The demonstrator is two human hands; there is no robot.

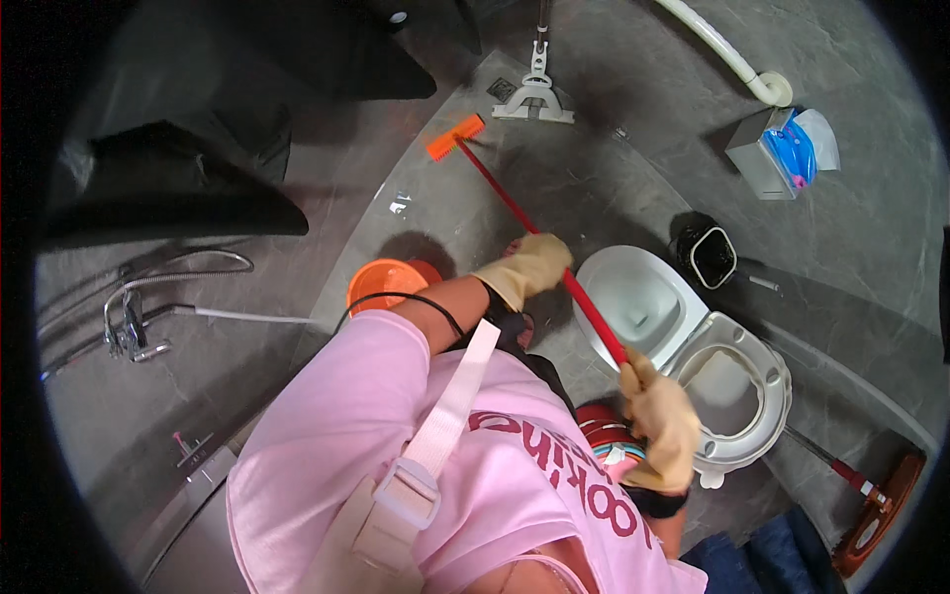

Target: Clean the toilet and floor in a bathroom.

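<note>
A long-handled floor brush with an orange head (455, 137) and a red handle (596, 322) slants across the view. Its bristles rest on or just over the grey tiled floor, up ahead and to the left. My left hand (529, 269), in a cream rubber glove, is wrapped round the middle of the handle. Farther back, near its upper end, my right hand (661, 421) grips it in the same kind of glove. The handle passes over the near side of a white toilet bowl (633, 297), whose seat and lid (772, 406) are raised.
An orange bucket (368, 280) stands beside my left forearm. Ahead are a white mop head (534, 103) and a floor drain (503, 89). A black bin (712, 257), tissue box (767, 163) and broom (881, 510) are right. Left are a tap (129, 327) and dark sheeting (178, 213).
</note>
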